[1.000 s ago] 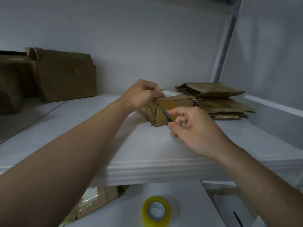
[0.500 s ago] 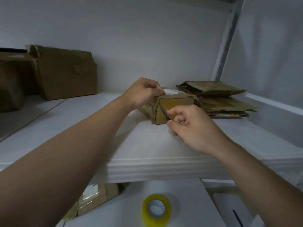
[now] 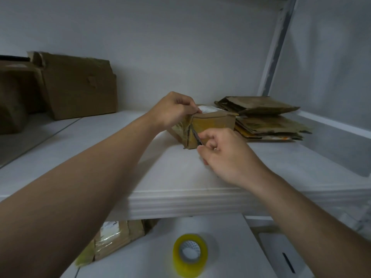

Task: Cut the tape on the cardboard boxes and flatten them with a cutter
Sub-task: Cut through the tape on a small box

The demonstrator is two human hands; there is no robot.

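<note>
One small cardboard box (image 3: pixel 212 127), wrapped in yellowish tape, sits on a white shelf (image 3: pixel 180 177), roughly at its middle and a little back from the front edge. The left hand (image 3: pixel 172 111) rests on the box's top left corner, its grip closed down over the upper edge with the fingertips pressed onto the cardboard. The right hand (image 3: pixel 226 155) is just in front of the box, its grip pinched tight around one cutter (image 3: pixel 195 135); the thin dark blade slants up and left against the box's near vertical corner, where the tape looks split along the edge.

Just right of the box, touching or nearly so, lies one stack of flattened cardboard boxes (image 3: pixel 265 121); how many sheets it holds cannot be counted, though the top one is bowed upward. At the far left of the shelf stand two more brown boxes: a large upright carton (image 3: pixel 80 87) against the wall, and a darker box (image 3: pixel 16 97) partly cut off by the frame edge.

Below the shelf, on a lower white surface (image 3: pixel 230 247), one roll of yellow packing tape (image 3: pixel 189 254) stands tilted on its edge, and one taped parcel (image 3: pixel 114 239) lies partly hidden under the shelf.
</note>
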